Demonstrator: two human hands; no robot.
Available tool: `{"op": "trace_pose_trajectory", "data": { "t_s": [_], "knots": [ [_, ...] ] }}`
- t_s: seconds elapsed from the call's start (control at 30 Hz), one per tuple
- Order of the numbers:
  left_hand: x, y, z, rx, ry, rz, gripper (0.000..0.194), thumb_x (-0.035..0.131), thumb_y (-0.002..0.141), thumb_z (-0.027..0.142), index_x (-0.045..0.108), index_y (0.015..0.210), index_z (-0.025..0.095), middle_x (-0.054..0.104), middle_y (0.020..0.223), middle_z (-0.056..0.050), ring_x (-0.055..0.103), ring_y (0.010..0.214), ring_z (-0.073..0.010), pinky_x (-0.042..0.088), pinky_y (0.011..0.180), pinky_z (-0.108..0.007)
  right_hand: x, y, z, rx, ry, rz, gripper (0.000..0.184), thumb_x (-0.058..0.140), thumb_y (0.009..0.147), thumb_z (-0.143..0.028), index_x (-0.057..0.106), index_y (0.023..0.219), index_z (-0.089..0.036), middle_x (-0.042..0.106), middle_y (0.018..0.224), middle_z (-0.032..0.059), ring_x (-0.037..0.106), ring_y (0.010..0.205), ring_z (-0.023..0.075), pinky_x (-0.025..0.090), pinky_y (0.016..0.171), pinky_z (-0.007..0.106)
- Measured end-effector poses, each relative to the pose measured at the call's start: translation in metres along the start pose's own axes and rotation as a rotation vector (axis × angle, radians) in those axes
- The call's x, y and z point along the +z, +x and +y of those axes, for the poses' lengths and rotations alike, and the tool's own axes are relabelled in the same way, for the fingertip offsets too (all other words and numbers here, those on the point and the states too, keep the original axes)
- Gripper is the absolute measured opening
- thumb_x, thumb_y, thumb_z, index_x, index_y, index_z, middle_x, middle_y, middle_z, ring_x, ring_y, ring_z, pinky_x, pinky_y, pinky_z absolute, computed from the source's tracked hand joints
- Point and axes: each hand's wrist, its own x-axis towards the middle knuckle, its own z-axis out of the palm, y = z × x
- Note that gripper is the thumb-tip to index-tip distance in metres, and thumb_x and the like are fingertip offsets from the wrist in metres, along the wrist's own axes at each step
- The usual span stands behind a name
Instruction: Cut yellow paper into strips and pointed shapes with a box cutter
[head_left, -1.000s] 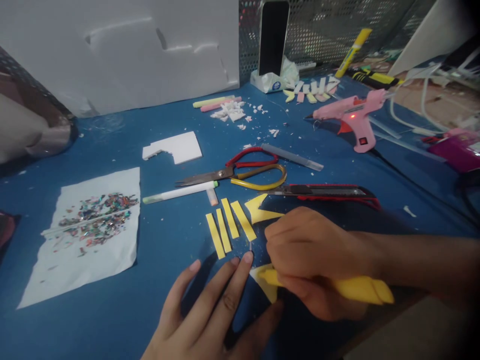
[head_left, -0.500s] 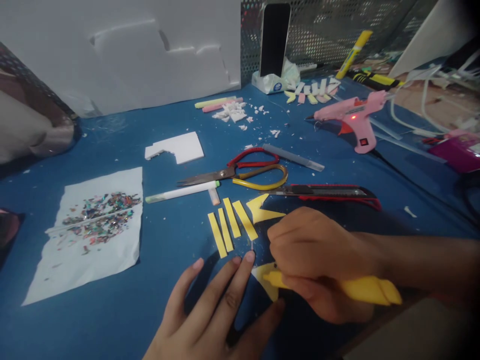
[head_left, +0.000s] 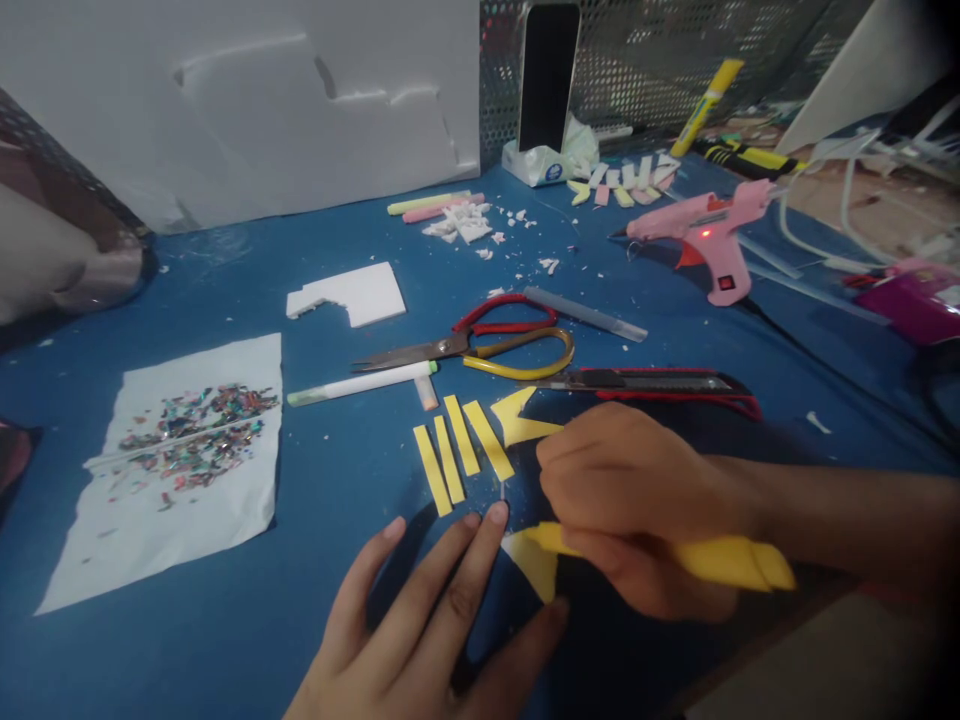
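My right hand (head_left: 634, 500) is closed around a yellow marker (head_left: 724, 562). The marker's tip meets the upper part of a small triangular piece (head_left: 540, 575), which is mostly yellow with a pale left corner. Fingers spread, my left hand (head_left: 420, 630) lies flat on the blue table, its thumb tip at the piece's lower edge and its index fingertip close to the pale corner. Beyond the fingertips lie several yellow strips (head_left: 461, 435) and a yellow jagged piece (head_left: 517, 418), partly hidden by my right hand.
Scissors (head_left: 450, 347), a red box cutter (head_left: 652, 382) and a white pen (head_left: 360, 383) lie past the strips. A pink glue gun (head_left: 697, 232) with a lit red light stands at right. Glittery flakes rest on white paper (head_left: 255, 510) at left. A phone (head_left: 550, 80) stands behind.
My right hand and the marker have shifted slightly; the marker tip moved up along the triangular piece. My left hand stays in place.
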Motion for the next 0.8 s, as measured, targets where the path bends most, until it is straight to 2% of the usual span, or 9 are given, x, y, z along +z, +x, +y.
{"op": "trace_pose_trajectory", "data": {
  "t_s": [0.17, 0.37, 0.53, 0.67, 0.8],
  "knots": [
    [-0.0005, 0.0009, 0.0006, -0.003, 0.001, -0.004, 0.031, 0.041, 0.098, 0.039, 0.057, 0.124, 0.043, 0.063, 0.125, -0.003, 0.046, 0.126, -0.0151, 0.016, 0.114, -0.042, -0.0003, -0.0004, 0.002, 0.018, 0.021, -0.005, 0.025, 0.045, 0.079, -0.013, 0.025, 0.066, -0.021, 0.028, 0.056, -0.0055, 0.026, 0.052, 0.0113, 0.021, 0.052, 0.028],
    [0.001, 0.001, 0.0004, 0.001, -0.018, 0.008, 0.03, 0.043, 0.097, 0.031, 0.062, 0.118, 0.041, 0.065, 0.122, -0.002, 0.047, 0.125, -0.016, 0.016, 0.114, -0.043, 0.0036, -0.0026, -0.0001, -0.022, 0.051, -0.044, 0.026, 0.045, 0.074, -0.01, 0.023, 0.065, -0.021, 0.028, 0.056, -0.0058, 0.026, 0.052, 0.0112, 0.023, 0.051, 0.028],
    [0.001, 0.0001, 0.0004, 0.0, -0.002, 0.008, 0.031, 0.043, 0.097, 0.035, 0.056, 0.125, 0.043, 0.064, 0.123, -0.003, 0.046, 0.127, -0.0157, 0.016, 0.113, -0.043, 0.0037, -0.0022, 0.0004, 0.021, 0.068, 0.006, 0.023, 0.044, 0.079, -0.015, 0.026, 0.065, -0.021, 0.029, 0.055, -0.0057, 0.028, 0.051, 0.0111, 0.022, 0.051, 0.027],
    [0.0007, 0.0006, 0.0001, 0.01, -0.014, 0.015, 0.033, 0.04, 0.098, 0.028, 0.06, 0.121, 0.041, 0.066, 0.12, -0.004, 0.047, 0.126, -0.0161, 0.017, 0.113, -0.043, 0.0056, -0.0017, 0.0005, -0.014, 0.042, -0.013, 0.023, 0.044, 0.08, -0.016, 0.027, 0.065, -0.021, 0.03, 0.055, -0.0058, 0.028, 0.051, 0.0112, 0.023, 0.051, 0.027],
    [0.0008, -0.0001, 0.0011, -0.003, -0.003, 0.017, 0.032, 0.04, 0.098, 0.033, 0.057, 0.123, 0.043, 0.066, 0.121, -0.003, 0.046, 0.127, -0.0153, 0.016, 0.113, -0.043, 0.0053, -0.0011, 0.0009, 0.022, 0.02, 0.016, 0.023, 0.045, 0.079, -0.014, 0.027, 0.066, -0.02, 0.03, 0.056, -0.0057, 0.029, 0.052, 0.0108, 0.023, 0.051, 0.027]
  ]
}}
